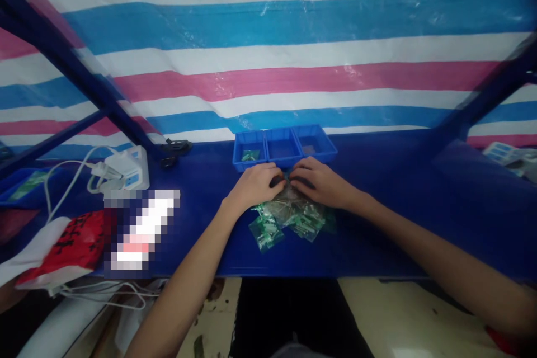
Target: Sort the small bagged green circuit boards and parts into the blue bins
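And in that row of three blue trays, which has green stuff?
The row's left tray: green pieces show inside; the middle tray and right tray show none.

This looks like a workshop: blue bins (283, 148) and clear packets (265, 228) on a counter (386, 184) at mid-frame, a power strip (137, 170) at left, blue frame bars (78, 70) at upper left. Striped sheeting (268, 25) hangs across the top.

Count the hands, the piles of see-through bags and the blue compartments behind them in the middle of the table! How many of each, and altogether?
Hands: 2 (left hand, right hand)
Pile of bags: 1 (too jumbled to count each bag)
Blue compartments: 3
Total: 6
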Available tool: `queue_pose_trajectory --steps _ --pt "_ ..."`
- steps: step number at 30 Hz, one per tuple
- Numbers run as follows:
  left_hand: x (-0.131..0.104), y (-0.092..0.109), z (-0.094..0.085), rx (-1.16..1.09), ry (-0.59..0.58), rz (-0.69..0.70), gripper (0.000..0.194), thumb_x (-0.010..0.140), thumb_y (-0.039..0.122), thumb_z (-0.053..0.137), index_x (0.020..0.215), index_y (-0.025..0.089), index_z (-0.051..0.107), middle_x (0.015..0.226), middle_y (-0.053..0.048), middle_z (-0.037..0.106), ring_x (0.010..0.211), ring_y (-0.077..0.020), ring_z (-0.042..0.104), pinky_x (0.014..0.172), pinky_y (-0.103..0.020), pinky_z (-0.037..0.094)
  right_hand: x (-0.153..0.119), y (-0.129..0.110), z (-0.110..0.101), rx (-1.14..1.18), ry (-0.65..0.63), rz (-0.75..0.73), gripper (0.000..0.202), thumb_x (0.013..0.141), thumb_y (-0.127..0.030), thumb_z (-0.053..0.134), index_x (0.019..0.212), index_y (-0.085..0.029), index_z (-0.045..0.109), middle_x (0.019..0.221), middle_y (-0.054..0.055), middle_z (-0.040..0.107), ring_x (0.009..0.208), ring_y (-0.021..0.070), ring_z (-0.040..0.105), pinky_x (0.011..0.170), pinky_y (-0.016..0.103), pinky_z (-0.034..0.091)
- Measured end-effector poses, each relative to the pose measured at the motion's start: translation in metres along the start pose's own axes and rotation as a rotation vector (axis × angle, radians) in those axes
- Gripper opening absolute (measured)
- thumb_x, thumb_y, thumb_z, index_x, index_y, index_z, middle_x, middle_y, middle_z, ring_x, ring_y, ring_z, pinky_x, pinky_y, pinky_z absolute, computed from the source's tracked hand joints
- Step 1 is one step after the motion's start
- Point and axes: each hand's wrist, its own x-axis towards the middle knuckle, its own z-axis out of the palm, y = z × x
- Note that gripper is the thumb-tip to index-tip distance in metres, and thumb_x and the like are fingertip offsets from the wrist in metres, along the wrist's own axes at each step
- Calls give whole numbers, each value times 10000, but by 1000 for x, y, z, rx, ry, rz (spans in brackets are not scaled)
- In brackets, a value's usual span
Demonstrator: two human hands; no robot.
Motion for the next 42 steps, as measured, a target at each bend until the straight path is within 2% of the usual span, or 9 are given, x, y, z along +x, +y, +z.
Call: queue_pose_trajectory --steps 6,15,18,24,28,30,33,35,42 --pt "-1 2 1 18 34 15 171 987 299 519 1030 190 644 937 -44 654 817 -188 628 654 -295 450 0 -6 3 4 -9 -11 275 945 -410 616 1043 -158 667 1088 154 614 1063 303 548 916 470 490" --pt "0 4 0 -46 84 22 267 1030 312 449 982 186 680 883 -33 683 776 -166 628 663 -287 429 1 -9 4 91 45 47 119 933 -280 627 1006 -194 590 1062 110 601 1005 269 534 864 415 470" --pt "1 6 -1 -76 108 13 312 1025 350 464 867 178 671 772 -22 648 689 -152 591 621 -279 391 2 -11 5 144 79 127 64 907 -203 622 956 -211 582 971 68 628 928 239 557 800 367 455" --pt "3 9 0 -232 175 -11 415 1015 398 481 673 175 562 602 16 531 566 -125 500 573 -263 344 4 -14 1 364 111 304 56 899 -254 627 937 -215 614 862 26 662 750 177 587 663 306 443" --pt "4 11 -1 -347 262 -72 463 1019 445 474 649 175 539 560 31 488 532 -112 456 541 -252 333 7 -16 -4 612 156 363 162 895 -353 645 984 -220 616 888 37 676 767 184 619 637 307 476" --pt "4 12 -2 -367 293 -89 390 1014 431 495 735 176 590 587 33 525 541 -110 476 547 -248 358 8 -16 -5 743 189 413 205 877 -374 668 1004 -224 608 866 31 675 765 190 632 642 318 495" --pt "4 13 -3 -381 329 -79 197 1009 350 521 1044 190 630 709 21 607 608 -117 543 594 -243 419 8 -14 -4 902 262 513 272 843 -378 708 1034 -233 580 796 1 652 709 178 638 592 298 480" --pt "4 13 -3 -412 322 -57 204 1010 287 509 1172 201 599 793 5 633 665 -122 575 625 -243 448 8 -14 -3 972 311 559 313 824 -376 731 1047 -239 559 752 -22 639 671 164 635 553 271 449" --pt "4 11 0 -369 304 31 246 918 94 540 1097 206 667 993 -42 618 811 -131 598 666 -252 477 6 -11 1 1117 297 606 342 781 -419 776 978 -227 573 723 -25 652 635 146 625 549 262 437"
